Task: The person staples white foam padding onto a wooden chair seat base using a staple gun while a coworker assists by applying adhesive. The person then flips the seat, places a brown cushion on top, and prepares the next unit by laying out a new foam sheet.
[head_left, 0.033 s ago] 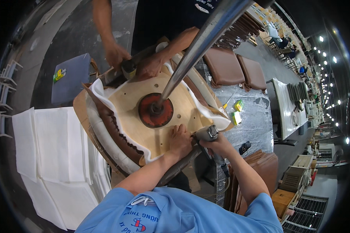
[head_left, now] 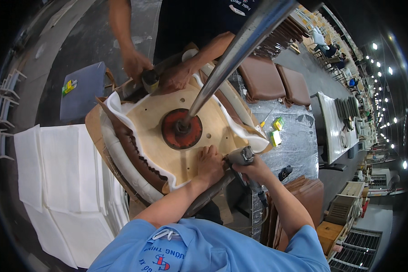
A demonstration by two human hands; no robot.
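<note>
A light wooden seat panel (head_left: 158, 106) lies face up, edged with white padding (head_left: 115, 104) and a gathered brown cover (head_left: 127, 136). A red round disc (head_left: 170, 131) on a metal rod (head_left: 231, 59) bears on its middle. My left hand (head_left: 208, 167) is at the panel's near edge, fingers bent together on the wood; whatever they pinch is hidden. In my right hand (head_left: 255, 168) is a pneumatic staple gun (head_left: 242, 156), its nose at that edge beside my left hand. Across from me, a co-worker's hand (head_left: 136, 65) holds another staple gun (head_left: 150, 80); their other hand (head_left: 174, 78) presses the far edge.
White padding sheets (head_left: 68, 167) are stacked at left, near a blue-grey cushion (head_left: 84, 93). To the right, brown cushions (head_left: 260, 77) and small yellow-green boxes (head_left: 276, 131) lie on a plastic-wrapped table (head_left: 294, 145). Brown panels (head_left: 303, 199) stand by my right forearm.
</note>
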